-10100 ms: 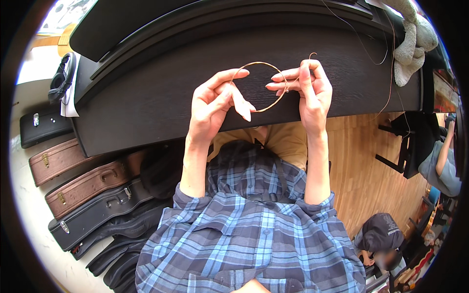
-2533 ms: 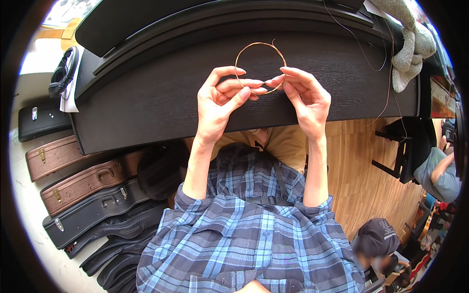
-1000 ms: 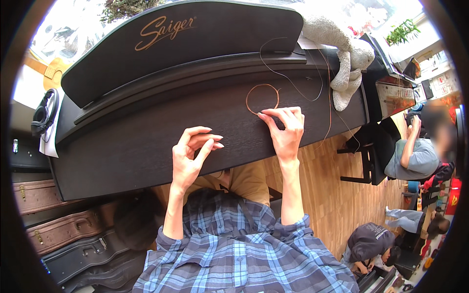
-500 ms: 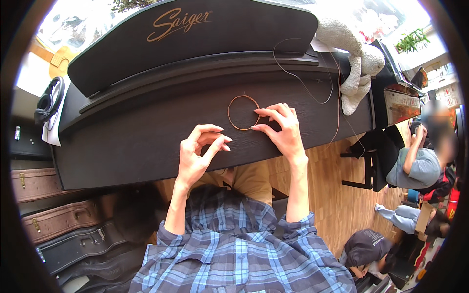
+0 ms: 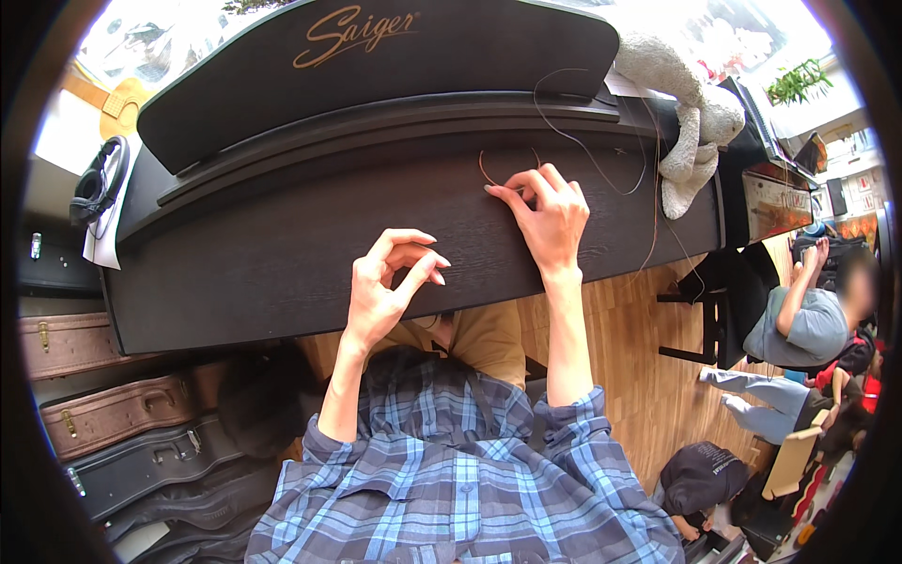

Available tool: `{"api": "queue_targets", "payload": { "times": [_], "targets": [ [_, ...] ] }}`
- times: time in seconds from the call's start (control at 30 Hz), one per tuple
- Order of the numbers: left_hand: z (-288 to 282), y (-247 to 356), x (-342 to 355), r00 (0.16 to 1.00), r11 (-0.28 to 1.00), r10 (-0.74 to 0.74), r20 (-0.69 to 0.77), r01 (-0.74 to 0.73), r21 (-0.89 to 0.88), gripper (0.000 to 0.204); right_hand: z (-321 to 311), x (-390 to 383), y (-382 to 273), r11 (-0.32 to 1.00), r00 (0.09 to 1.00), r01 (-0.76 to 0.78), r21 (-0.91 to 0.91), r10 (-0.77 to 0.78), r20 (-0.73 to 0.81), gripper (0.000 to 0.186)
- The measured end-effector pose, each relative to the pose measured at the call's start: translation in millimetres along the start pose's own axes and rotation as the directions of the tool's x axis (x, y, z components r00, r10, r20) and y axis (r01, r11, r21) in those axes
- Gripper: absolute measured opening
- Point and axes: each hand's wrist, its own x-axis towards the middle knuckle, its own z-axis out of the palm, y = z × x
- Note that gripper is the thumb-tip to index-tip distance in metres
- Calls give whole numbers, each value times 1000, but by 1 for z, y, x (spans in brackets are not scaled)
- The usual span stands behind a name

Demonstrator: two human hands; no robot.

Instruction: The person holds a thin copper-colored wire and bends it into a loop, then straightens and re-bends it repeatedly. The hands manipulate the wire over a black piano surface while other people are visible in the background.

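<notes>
One curve of copper-coloured wire (image 5: 483, 167), partly hidden, is pinched in the right hand (image 5: 552, 218) over this black wood-grain top (image 5: 235, 263) around 1 o'clock, left hand (image 5: 378, 289) loosely curled, fingertips apart at 9, grey plush (image 5: 691, 141) at 2, instrument cases (image 5: 127, 414) piled at 8, wood flooring (image 5: 620, 348) at 4.

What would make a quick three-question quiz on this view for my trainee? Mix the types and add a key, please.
1. True or false: the right hand is nearer than the left hand to the curved copper-coloured wire.
2. Multiple choice: what can be seen held in the left hand?
A) A guitar case
B) Nothing visible
C) Headphones
3. Short answer: at which end of the black surface is the grey plush toy, left or right?

Key:
1. True
2. B
3. Right
</notes>
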Motion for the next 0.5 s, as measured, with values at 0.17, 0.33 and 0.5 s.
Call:
{"api": "queue_targets", "payload": {
  "times": [0.17,0.33,0.5],
  "targets": [
    [0,1,-1,1000,1000,-4,-4,4,15,20,10,7,-4,949,986,-153,276,165,-21,27],
    [0,1,-1,1000,1000,3,-2,-3,1,20,-3,-2,3,924,996,-68,375,82,-23,26],
    [-1,-5,-2,1000,1000,9,-8,-9,2,18,-15,-22,2,948,996,-86,307,80,33,20]
  ]
}}
